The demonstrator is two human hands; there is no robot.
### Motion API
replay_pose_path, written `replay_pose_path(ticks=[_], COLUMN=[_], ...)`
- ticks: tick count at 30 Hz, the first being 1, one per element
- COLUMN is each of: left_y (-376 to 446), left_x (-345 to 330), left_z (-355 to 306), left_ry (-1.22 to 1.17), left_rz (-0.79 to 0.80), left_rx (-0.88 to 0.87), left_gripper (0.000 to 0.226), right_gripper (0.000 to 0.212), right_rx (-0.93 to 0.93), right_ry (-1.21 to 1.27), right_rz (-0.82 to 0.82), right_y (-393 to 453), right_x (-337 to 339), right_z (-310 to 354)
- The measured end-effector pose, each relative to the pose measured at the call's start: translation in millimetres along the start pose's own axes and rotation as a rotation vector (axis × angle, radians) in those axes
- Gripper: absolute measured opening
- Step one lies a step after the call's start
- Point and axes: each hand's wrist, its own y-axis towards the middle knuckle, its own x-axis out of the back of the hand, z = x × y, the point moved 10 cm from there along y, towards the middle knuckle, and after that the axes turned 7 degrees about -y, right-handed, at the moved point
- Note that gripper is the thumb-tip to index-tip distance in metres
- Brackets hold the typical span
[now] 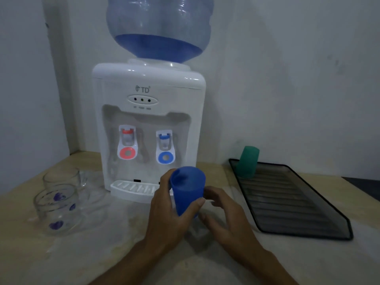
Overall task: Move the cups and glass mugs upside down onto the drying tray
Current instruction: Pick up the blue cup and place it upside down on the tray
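My left hand point(164, 210) grips a blue plastic cup point(188, 188), held upright with its mouth up, just in front of the water dispenser. Beside the cup on its right is my right hand point(224, 210), fingers curled and apart, touching or nearly touching its side. A green cup point(247, 162) stands upside down at the far left corner of the dark ribbed drying tray point(298, 214) on the right. Two clear glass mugs stand upright at the left of the counter: a near one with purple hearts point(56, 210) and a plain one point(62, 177) behind it.
A white water dispenser point(148, 124) with a blue bottle point(159, 27) on top stands against the wall at the middle. Its drip tray point(133, 189) juts out toward my hands. The counter point(102, 254) is beige and looks wet near the mugs.
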Motion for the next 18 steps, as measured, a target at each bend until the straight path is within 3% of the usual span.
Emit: replay_pose_path(ticks=[5,9,18], left_y=[-10.6,-15.2,-5.0], left_x=[-12.6,-22.3,-6.2], left_z=[-20.5,-23.2,-15.3], left_ry=[-0.048,-0.098,-0.190], left_rz=[0.030,0.078,0.041], left_rx=[-0.037,-0.033,0.019], left_gripper=[0.077,0.077,0.079], right_gripper=[0.072,0.068,0.055], right_rx=[-0.016,-0.042,-0.188], right_ry=[0.060,0.098,0.328], right_rz=[0.097,0.042,0.226], right_y=[-2.1,-0.5,-3.8], right_x=[-3.7,-0.4,-5.6], right_z=[6.6,1.6,-23.3])
